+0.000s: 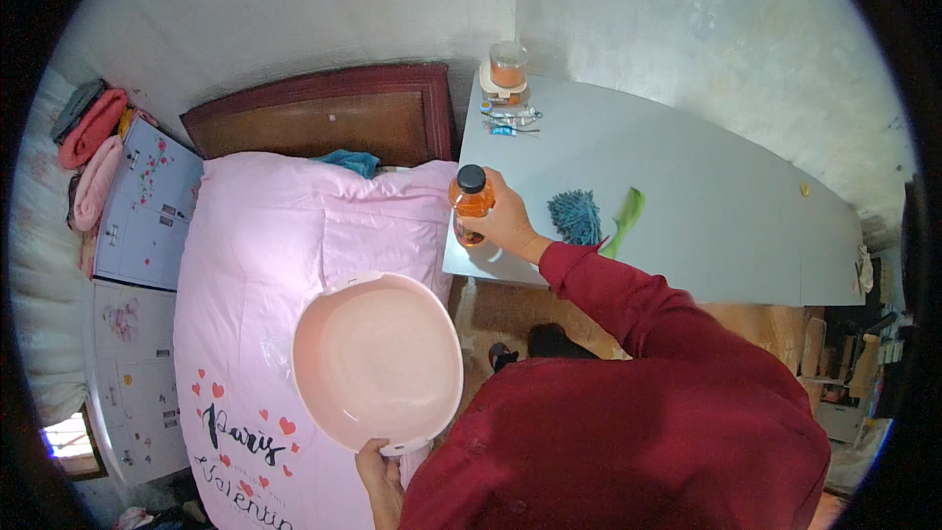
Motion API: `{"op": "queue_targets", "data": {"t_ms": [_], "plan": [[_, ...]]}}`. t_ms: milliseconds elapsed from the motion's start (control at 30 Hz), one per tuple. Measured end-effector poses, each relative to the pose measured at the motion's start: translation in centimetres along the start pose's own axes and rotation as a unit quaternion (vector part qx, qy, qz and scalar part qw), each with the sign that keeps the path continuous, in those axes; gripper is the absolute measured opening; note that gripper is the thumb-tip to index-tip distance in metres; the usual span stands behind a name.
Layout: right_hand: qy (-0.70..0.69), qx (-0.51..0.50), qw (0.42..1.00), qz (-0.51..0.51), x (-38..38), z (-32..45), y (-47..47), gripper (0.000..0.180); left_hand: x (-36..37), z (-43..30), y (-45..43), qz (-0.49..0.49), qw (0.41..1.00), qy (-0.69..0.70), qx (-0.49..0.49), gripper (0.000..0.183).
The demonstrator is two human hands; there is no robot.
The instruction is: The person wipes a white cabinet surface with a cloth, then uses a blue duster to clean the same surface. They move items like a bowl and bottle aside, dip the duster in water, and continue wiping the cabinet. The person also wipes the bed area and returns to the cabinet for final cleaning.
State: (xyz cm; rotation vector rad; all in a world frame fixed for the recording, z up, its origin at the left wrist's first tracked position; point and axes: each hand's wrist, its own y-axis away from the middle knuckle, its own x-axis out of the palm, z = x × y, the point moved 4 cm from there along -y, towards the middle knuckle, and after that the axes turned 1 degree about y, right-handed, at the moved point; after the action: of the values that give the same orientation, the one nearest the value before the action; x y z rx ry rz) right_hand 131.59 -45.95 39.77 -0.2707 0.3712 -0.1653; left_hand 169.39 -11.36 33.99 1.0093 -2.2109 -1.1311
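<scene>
My left hand grips the near rim of a pale pink plastic basin with nothing inside, held over the bed. At the left end of a grey table, my right hand is wrapped around a clear bottle of orange liquid with a black cap. The bottle stands upright with its cap on; whether its base rests on the tabletop, I cannot tell. To the right of that hand lie a blue chenille cleaning mitt and a green comb, partly behind my sleeve.
A pink quilt covers the bed, which has a wooden headboard. Stacked containers and small items sit at the table's back left corner. Lockers with folded blankets on top line the left side. Shelving stands at right.
</scene>
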Motion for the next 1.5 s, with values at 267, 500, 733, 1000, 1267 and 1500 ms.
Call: {"op": "queue_targets", "data": {"t_ms": [267,500,733,1000,1267,1500], "plan": [[-0.015,-0.003,0.999,-0.028,-1.7,0.0,-9.9,0.063,-0.1,0.5,-2.0,0.035,0.997,0.062,0.002,0.052],[-0.033,-0.106,0.986,-0.125,-0.3,0.8,-24.4,0.071,6.5,-0.1,2.1,-0.032,0.998,0.054,-0.003,0.034],[-0.041,-0.178,0.976,-0.115,7.2,2.0,-37.2,0.068,8.3,2.7,-0.4,-0.061,0.994,0.077,-0.040,0.024],[-0.007,-0.160,0.984,-0.071,17.0,-1.1,-44.6,0.055,17.9,-1.3,3.8,-0.038,0.980,0.153,-0.119,0.025],[-0.001,-0.137,0.988,-0.069,22.7,-1.7,-47.5,0.060,22.5,-4.0,5.0,-0.078,0.986,0.113,-0.095,0.015],[0.059,-0.217,0.970,-0.098,22.1,-1.3,-47.5,0.066,21.6,-3.5,1.0,-0.079,0.994,0.060,-0.041,0.021]]}}
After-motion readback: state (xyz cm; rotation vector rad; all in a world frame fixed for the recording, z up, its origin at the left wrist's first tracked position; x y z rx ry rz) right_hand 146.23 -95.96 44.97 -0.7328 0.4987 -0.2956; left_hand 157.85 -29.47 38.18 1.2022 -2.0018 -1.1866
